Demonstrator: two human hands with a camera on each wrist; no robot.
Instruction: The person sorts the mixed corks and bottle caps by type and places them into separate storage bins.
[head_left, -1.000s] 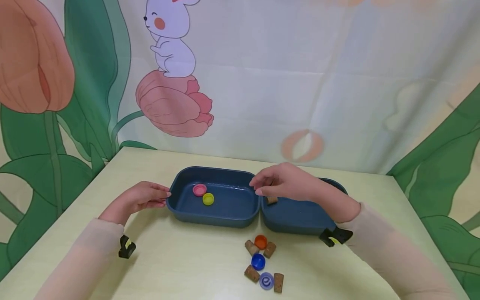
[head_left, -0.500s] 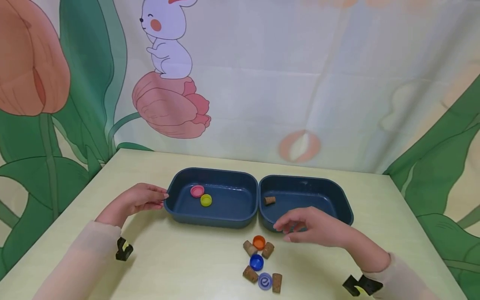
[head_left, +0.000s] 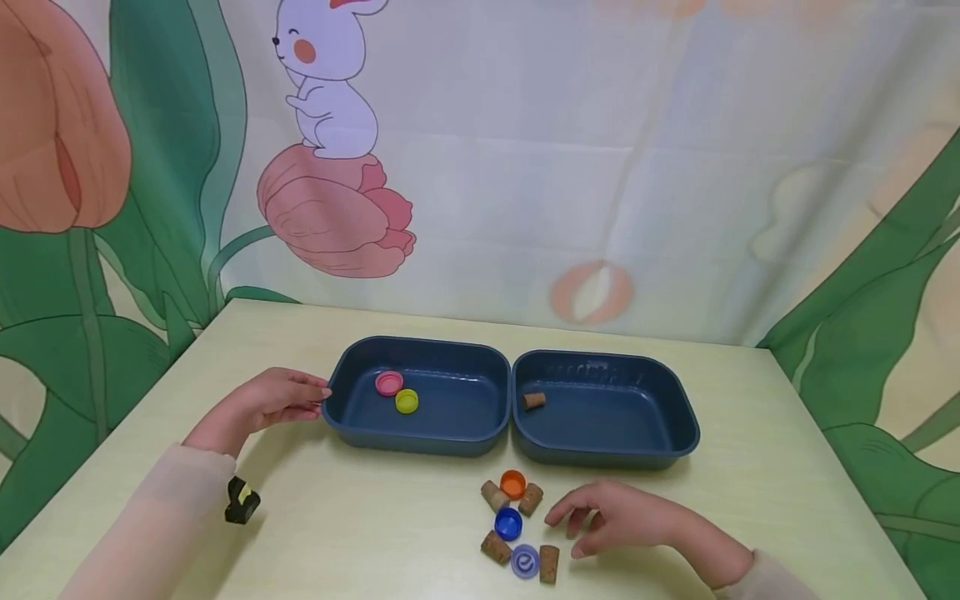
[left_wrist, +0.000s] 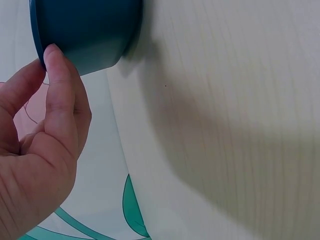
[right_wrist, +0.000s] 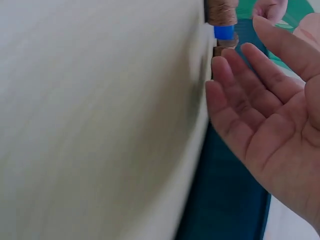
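Note:
Two dark blue trays stand side by side. The left tray (head_left: 457, 410) holds a pink cap (head_left: 388, 382) and a yellow cap (head_left: 407, 401); the right tray (head_left: 607, 421) holds one cork (head_left: 533, 400). My left hand (head_left: 318, 400) rests with its fingertips against the left tray's outer wall (left_wrist: 85, 35). My right hand (head_left: 570, 525) hovers empty and relaxed just right of a small pile: several corks (head_left: 493, 495), an orange cap (head_left: 513, 483), a blue cap (head_left: 507, 522) and a purple cap (head_left: 525, 561). In the right wrist view its palm (right_wrist: 265, 110) is open.
The pale table (head_left: 360, 517) ends at a printed backdrop (head_left: 525, 167) close behind the trays. A black wrist mount (head_left: 242, 502) sits on my left sleeve.
My right hand has drawn back from above the right tray to the table beside the pile. The cork stays in that tray. The left hand has not moved.

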